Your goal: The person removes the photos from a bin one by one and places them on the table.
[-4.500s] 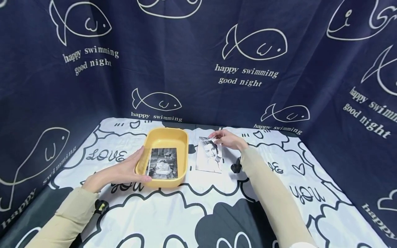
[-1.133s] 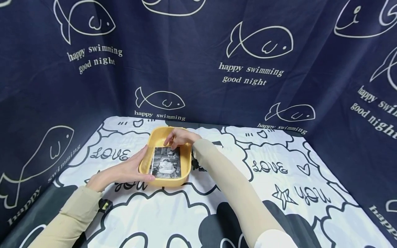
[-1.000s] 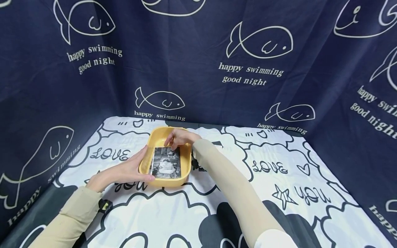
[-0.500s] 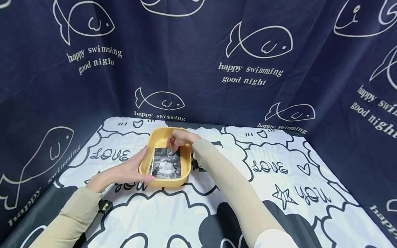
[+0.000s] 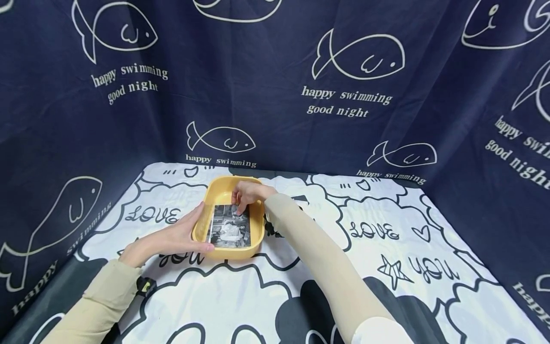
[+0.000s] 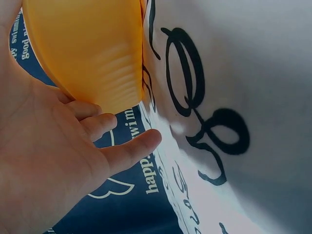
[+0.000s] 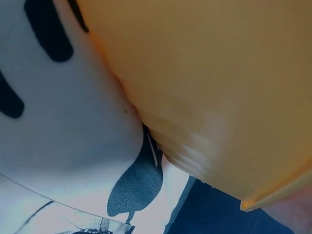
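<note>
A yellow plastic box (image 5: 259, 231) stands on the patterned cloth, with a black-and-white photo (image 5: 229, 231) lying in its front part. A pale edge along the photo's left side suggests another sheet beneath. My left hand (image 5: 180, 236) holds the box by its left wall, thumb at the near left corner; in the left wrist view the little finger sticks out. Inside the box, my right hand (image 5: 251, 192) has its thumb on the photo's far edge and its fingers curled there, pinching it. The right wrist view has mostly the box's outer wall (image 7: 209, 73), hiding those fingers.
Another photo (image 7: 63, 217) lies on the cloth right of the box, largely covered by the right forearm (image 5: 318, 258) in the head view. Dark blue fish-print curtains (image 5: 279, 95) rise behind and at both sides of the white-and-black cloth (image 5: 206, 296).
Earlier the right hand was at a portrait photo beside the box; it has since moved left into the box. Lately its fingers have drawn in at the photo's far edge. The left hand stays put.
</note>
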`<move>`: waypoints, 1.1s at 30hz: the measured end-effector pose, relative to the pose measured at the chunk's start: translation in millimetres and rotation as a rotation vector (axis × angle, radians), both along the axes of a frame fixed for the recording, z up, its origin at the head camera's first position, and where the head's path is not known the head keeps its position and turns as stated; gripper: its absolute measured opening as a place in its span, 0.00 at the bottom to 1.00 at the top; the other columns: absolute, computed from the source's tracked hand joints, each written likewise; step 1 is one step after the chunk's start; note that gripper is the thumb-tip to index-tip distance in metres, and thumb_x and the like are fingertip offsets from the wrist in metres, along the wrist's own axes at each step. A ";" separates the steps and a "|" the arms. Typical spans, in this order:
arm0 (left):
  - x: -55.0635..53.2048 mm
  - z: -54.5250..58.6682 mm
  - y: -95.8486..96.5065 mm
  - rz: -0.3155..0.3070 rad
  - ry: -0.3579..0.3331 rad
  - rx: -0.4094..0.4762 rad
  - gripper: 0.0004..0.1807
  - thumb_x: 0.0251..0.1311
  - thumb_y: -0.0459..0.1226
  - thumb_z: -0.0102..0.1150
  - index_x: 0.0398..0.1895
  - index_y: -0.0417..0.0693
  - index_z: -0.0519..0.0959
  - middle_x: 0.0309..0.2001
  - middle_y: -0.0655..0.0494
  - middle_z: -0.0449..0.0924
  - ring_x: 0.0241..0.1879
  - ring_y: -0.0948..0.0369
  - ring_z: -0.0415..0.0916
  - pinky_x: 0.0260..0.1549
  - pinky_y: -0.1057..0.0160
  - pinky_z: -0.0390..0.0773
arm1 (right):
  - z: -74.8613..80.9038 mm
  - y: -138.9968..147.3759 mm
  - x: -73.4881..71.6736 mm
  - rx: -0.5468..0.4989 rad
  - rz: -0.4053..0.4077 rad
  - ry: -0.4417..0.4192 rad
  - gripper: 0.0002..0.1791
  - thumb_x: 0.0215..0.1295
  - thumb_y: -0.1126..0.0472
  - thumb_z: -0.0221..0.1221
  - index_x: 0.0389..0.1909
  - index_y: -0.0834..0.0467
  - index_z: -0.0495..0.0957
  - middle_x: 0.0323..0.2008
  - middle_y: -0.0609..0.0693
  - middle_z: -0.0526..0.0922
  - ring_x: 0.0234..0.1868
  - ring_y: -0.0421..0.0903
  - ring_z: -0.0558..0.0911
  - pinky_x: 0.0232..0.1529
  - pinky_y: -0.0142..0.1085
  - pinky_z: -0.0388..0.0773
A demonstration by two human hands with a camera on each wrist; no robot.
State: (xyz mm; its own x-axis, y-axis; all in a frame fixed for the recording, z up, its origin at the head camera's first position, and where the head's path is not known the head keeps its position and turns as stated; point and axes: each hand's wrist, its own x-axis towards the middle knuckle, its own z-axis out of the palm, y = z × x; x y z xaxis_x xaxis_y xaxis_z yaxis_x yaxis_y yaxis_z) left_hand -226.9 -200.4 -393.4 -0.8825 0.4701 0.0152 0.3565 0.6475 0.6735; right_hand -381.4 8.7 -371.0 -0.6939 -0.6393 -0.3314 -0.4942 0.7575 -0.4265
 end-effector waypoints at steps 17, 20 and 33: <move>-1.7 -1.7 -0.9 -0.027 0.012 0.022 0.66 0.48 0.53 0.70 0.78 0.57 0.30 0.77 0.41 0.38 0.74 0.42 0.47 0.67 0.35 0.56 | 0.8 0.5 -2.7 -0.105 -0.007 -0.046 0.19 0.50 0.65 0.72 0.42 0.54 0.77 0.37 0.48 0.76 0.36 0.42 0.73 0.39 0.28 0.69; -1.8 -2.1 -0.9 -0.041 0.012 0.040 0.66 0.48 0.52 0.71 0.77 0.59 0.30 0.77 0.41 0.37 0.74 0.42 0.47 0.68 0.34 0.55 | 0.6 0.6 -3.8 -0.144 -0.017 -0.067 0.19 0.50 0.66 0.71 0.44 0.55 0.77 0.36 0.48 0.76 0.36 0.42 0.73 0.40 0.28 0.69; -2.6 -3.1 -1.2 -0.049 0.010 0.048 0.66 0.49 0.52 0.71 0.77 0.59 0.29 0.78 0.41 0.35 0.75 0.41 0.42 0.68 0.33 0.52 | 4.9 9.2 0.3 -0.343 -0.090 -0.205 0.20 0.58 0.75 0.59 0.51 0.61 0.77 0.52 0.56 0.81 0.44 0.42 0.75 0.40 0.28 0.74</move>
State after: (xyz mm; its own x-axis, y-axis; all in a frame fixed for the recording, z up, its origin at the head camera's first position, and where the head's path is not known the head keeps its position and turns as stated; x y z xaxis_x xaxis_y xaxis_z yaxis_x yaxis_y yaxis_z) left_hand -229.5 -201.6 -396.5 -0.8583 0.5110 0.0472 0.3936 0.5965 0.6995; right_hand -381.1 17.9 -366.1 -0.6939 -0.6763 -0.2473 -0.3105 0.5909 -0.7446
